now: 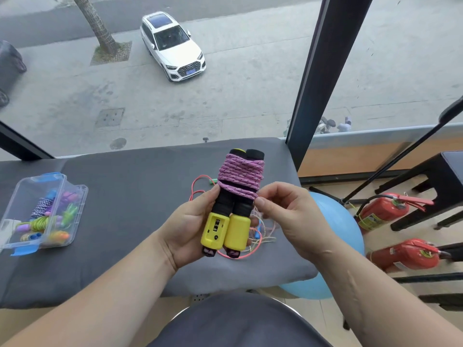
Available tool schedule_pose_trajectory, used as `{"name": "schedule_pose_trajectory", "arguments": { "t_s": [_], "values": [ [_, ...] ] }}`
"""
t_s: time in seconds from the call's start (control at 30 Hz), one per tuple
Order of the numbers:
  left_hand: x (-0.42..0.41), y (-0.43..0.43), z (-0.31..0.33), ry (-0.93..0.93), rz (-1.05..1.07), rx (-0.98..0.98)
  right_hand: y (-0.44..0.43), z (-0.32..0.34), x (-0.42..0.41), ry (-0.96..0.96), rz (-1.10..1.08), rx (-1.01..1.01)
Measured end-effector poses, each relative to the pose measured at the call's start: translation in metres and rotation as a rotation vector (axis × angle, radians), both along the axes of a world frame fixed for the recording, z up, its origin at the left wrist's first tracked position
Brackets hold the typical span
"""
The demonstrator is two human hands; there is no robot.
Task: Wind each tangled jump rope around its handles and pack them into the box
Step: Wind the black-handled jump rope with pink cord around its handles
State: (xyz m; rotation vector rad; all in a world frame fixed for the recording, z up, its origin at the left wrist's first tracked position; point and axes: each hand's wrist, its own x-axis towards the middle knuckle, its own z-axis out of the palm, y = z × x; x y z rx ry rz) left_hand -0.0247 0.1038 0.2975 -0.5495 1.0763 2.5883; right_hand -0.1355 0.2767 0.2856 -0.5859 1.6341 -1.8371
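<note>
A jump rope with two yellow-and-black handles (226, 229) is held upright over the grey cushion (130, 196). Its purple cord (240, 175) is wound in many turns round both handles. My left hand (190, 226) grips the pair of handles from the left and below. My right hand (283, 214) pinches the lowest turn of the purple cord at the handles' right side. Under my hands a thin pink rope (200, 186) lies tangled on the cushion. The clear plastic box (42, 211) with blue clips stands open at the left, holding several wound ropes.
A blue exercise ball (343, 229) sits on the floor right of the cushion. Two red fire extinguishers (385, 209) lie beside black stool legs (426, 191) at the right. A window with a dark frame post (323, 71) stands behind the cushion.
</note>
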Motion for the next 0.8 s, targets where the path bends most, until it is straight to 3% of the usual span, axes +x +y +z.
{"name": "schedule_pose_trajectory", "arguments": {
  "t_s": [0.1,0.23,0.3,0.4,0.53,0.6,0.7,0.8],
  "values": [
    [-0.004,0.005,0.001,-0.014,0.065,0.104,-0.005,-0.003,-0.001,-0.018,0.03,-0.072],
    [-0.008,0.004,-0.001,-0.011,0.102,0.221,-0.013,0.002,0.007,-0.213,0.052,-0.18],
    [-0.012,0.001,-0.002,-0.033,0.049,0.106,-0.016,0.005,0.009,-0.204,0.001,-0.168],
    [-0.02,0.0,-0.001,-0.159,-0.004,-0.356,-0.017,0.006,0.005,-0.068,-0.138,-0.078],
    [-0.027,0.005,0.0,-0.126,0.372,-0.821,-0.021,0.001,0.011,0.297,-0.26,0.225],
    [-0.028,0.01,0.004,-0.053,0.325,-0.888,-0.027,0.004,0.02,0.355,-0.315,0.257],
    [-0.023,0.017,0.006,0.06,0.122,-0.782,-0.028,0.008,0.019,0.38,-0.314,0.223],
    [-0.019,0.013,0.006,0.068,0.112,-0.705,-0.023,0.01,0.015,0.412,-0.241,0.18]
  ]
}}
